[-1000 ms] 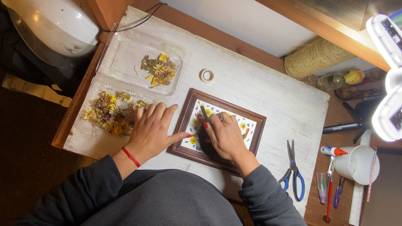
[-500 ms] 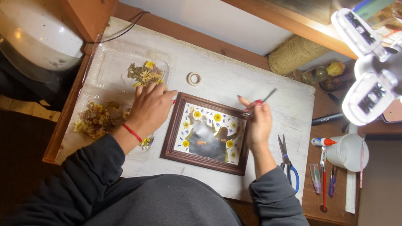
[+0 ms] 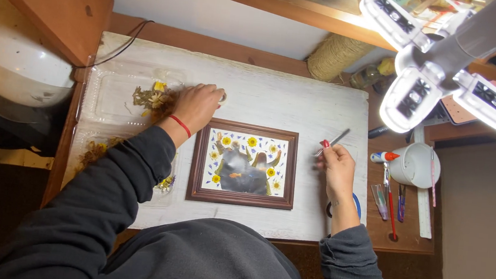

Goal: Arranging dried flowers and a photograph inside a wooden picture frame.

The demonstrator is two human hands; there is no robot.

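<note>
A brown wooden picture frame (image 3: 240,199) lies on the white board (image 3: 299,102), holding a dark cut-out ringed with yellow and blue pressed flowers. My left hand (image 3: 196,106) reaches to the clear plastic tray (image 3: 115,89) of dried flowers (image 3: 149,97) and rests over them beside a small white ring; whether it grips a flower is hidden. A red band circles that wrist. My right hand (image 3: 336,167) hovers right of the frame, holding metal tweezers (image 3: 335,140) that point up and right.
A second tray of dried flowers (image 3: 96,150) lies at the left. A twine spool (image 3: 335,55) stands at the back. White cup (image 3: 413,164), pens, ruler (image 3: 423,191) and scissors handle (image 3: 357,206) crowd the right. A lamp head (image 3: 439,72) hangs overhead.
My left hand moved from the lower flower pile and frame edge up to the upper tray. My right hand lifted off the frame with the tweezers and moved right.
</note>
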